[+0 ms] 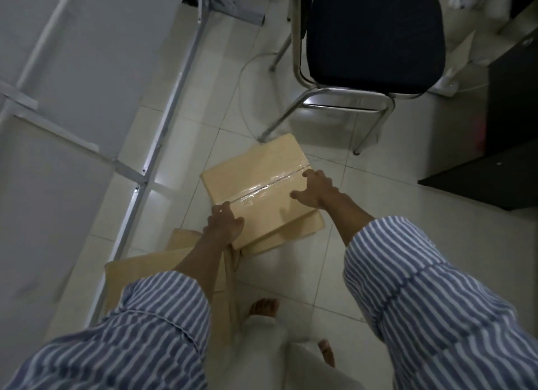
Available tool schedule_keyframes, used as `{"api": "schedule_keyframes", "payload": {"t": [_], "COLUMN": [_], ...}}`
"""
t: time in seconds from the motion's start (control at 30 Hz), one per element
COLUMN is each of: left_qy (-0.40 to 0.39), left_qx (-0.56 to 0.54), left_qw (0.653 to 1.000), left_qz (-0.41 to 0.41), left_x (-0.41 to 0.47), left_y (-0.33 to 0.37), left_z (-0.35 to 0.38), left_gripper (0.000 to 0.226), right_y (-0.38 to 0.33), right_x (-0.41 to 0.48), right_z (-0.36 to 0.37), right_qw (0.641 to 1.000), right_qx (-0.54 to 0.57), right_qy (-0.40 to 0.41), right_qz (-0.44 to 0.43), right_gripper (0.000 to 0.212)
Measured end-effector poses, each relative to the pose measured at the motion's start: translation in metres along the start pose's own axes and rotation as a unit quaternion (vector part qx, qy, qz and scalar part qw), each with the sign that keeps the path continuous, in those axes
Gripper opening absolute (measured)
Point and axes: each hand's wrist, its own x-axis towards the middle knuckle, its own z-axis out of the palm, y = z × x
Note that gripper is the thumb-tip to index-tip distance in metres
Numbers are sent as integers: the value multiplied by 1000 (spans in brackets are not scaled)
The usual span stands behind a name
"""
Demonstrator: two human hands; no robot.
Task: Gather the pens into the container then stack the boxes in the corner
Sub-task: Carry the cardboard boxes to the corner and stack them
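Note:
A tan cardboard box (pixel 256 171), taped along its top seam, is held over the tiled floor in front of me. My left hand (pixel 224 223) grips its near-left corner, fingers curled over the edge. My right hand (pixel 316 191) grips its right side, thumb on top and fingers over the edge. Under it another cardboard box (pixel 294 232) shows at the lower right. A third box (pixel 139 270) lies on the floor at the lower left, partly hidden by my left arm. No pens or container are in view.
A black-seated chair (pixel 375 37) with chrome legs stands just beyond the boxes. A grey metal table frame (pixel 163 121) runs along the left. A dark cabinet (pixel 495 145) is at the right. A thin cable (pixel 241 98) lies on the floor. My bare feet (pixel 265 305) are below.

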Motion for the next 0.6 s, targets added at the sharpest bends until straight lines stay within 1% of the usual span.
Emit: {"api": "schedule_keyframes", "payload": {"t": [0.07,0.17,0.3,0.4,0.5,0.57,0.6], "left_qy": [10,20,26,39,59,61,54], "left_qx": [-21,-81,-237,-301,-348,-358,-354], "left_qw": [999,994,964,944,928,925,927], "left_qz": [-27,-74,-119,-127,-121,-117,-113], "left_x": [23,55,83,95,102,99,97], "left_y": [-7,-20,-32,-37,-38,-40,-42], "left_z": [12,33,53,64,75,77,78], "left_gripper": [67,77,87,83,73,70,69], "right_y": [4,11,25,38,48,54,59], "right_x": [25,61,94,110,119,118,117], "right_z": [15,39,58,67,72,71,71], "right_qw": [1000,1000,995,990,989,986,984], "right_qx": [9,21,45,93,86,96,103], "right_qy": [5,-1,36,44,69,71,61], "right_qz": [5,23,81,99,99,118,133], "right_gripper": [81,90,99,99,93,92,88]}}
